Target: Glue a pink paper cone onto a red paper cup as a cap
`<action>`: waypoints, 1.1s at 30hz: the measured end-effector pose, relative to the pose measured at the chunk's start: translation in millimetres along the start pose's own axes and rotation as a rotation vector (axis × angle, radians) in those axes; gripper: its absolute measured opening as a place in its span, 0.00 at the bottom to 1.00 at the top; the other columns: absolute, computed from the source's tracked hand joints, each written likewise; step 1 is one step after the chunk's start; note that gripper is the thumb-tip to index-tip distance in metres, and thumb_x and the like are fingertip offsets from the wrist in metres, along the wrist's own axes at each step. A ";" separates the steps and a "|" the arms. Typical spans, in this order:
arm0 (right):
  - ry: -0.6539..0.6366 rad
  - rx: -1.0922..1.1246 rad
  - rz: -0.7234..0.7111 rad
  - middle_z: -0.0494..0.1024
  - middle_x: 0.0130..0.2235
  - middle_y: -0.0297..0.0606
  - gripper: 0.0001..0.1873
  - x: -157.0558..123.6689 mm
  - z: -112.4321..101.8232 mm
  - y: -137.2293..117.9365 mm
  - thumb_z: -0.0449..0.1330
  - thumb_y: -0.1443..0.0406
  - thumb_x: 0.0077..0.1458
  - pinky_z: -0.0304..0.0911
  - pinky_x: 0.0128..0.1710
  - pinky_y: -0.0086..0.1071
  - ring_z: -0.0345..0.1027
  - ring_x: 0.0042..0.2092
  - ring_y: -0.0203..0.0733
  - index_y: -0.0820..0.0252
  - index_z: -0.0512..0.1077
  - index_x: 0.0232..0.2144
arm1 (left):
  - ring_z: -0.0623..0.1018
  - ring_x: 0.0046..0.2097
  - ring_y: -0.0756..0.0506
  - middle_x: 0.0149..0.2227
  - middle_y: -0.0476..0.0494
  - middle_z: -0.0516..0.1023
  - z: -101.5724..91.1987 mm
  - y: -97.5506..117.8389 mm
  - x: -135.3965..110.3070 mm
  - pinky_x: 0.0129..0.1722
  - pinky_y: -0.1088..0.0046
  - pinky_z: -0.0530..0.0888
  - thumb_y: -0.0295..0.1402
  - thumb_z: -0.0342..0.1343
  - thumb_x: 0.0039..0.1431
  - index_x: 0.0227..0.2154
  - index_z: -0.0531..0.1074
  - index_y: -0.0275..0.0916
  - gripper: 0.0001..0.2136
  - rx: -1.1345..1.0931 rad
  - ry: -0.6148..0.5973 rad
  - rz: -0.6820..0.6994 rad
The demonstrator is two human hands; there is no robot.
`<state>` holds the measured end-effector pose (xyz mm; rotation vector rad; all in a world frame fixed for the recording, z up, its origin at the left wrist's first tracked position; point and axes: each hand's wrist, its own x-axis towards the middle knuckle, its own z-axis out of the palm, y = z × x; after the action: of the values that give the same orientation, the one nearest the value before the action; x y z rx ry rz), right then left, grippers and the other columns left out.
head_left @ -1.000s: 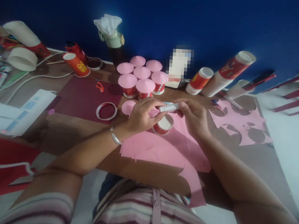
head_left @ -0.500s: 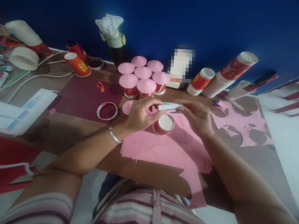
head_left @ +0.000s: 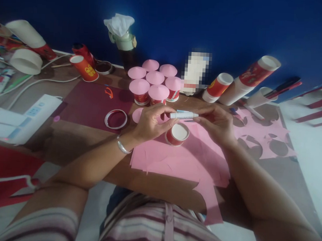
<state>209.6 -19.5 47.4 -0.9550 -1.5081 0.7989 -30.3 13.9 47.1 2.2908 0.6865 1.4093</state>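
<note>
Between both hands, a small white tube (head_left: 183, 115) is held level above an upturned red paper cup (head_left: 177, 133) with a white base. My left hand (head_left: 153, 123) has its thumb and fingers closed at the left end of the tube, while my right hand (head_left: 217, 124) pinches the right end. What kind of tube it is I cannot make out. The cup stands on pink paper sheets (head_left: 166, 164). Just behind my left hand, a pink cone (head_left: 138, 115) is partly hidden.
Several red cups topped with pink cones (head_left: 155, 77) are grouped at the back. A white ring (head_left: 116, 119) lies on dark red paper (head_left: 94, 109). To the right are cut pink scraps (head_left: 268, 140) and stacked cups (head_left: 253, 76). A white power strip (head_left: 33, 117) sits left.
My right hand has shifted slightly right, and more of the tube's right end shows. The left hand keeps nearly the same place. The whole view has moved a little.
</note>
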 end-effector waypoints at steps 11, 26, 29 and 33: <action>-0.136 0.069 0.202 0.84 0.32 0.36 0.18 1.4 4.1 -4.4 0.72 0.51 0.58 0.77 0.33 0.33 0.78 0.32 0.38 0.58 0.82 0.42 | 0.78 0.32 0.51 0.34 0.47 0.84 1.7 -1.0 1.2 0.35 0.72 0.77 0.32 0.65 0.64 0.38 0.77 0.38 0.04 0.115 0.034 0.092; -0.039 -0.060 0.022 0.87 0.42 0.37 0.11 -3.1 -0.1 3.4 0.75 0.59 0.55 0.81 0.46 0.41 0.82 0.44 0.44 0.52 0.83 0.40 | 0.77 0.31 0.52 0.32 0.47 0.83 -0.7 1.7 1.1 0.32 0.76 0.75 0.30 0.66 0.62 0.36 0.78 0.37 0.04 -0.045 -0.009 -0.028; -0.020 -0.041 0.025 0.86 0.42 0.36 0.11 -3.2 1.7 4.1 0.76 0.59 0.54 0.81 0.46 0.40 0.82 0.44 0.43 0.52 0.83 0.40 | 0.78 0.32 0.52 0.33 0.47 0.83 0.4 1.6 0.4 0.34 0.75 0.77 0.32 0.67 0.63 0.38 0.78 0.37 0.05 -0.063 -0.003 -0.049; -0.020 0.112 0.146 0.86 0.39 0.34 0.14 -3.1 3.7 7.7 0.77 0.57 0.53 0.81 0.45 0.39 0.82 0.40 0.41 0.53 0.81 0.39 | 0.81 0.40 0.49 0.44 0.41 0.83 2.2 -4.2 -1.6 0.37 0.73 0.80 0.39 0.70 0.60 0.53 0.76 0.40 0.21 -0.065 0.027 0.029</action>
<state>207.1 -18.8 38.7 -0.9838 -1.4063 0.9903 -29.9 16.3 42.8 2.2448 0.6083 1.4565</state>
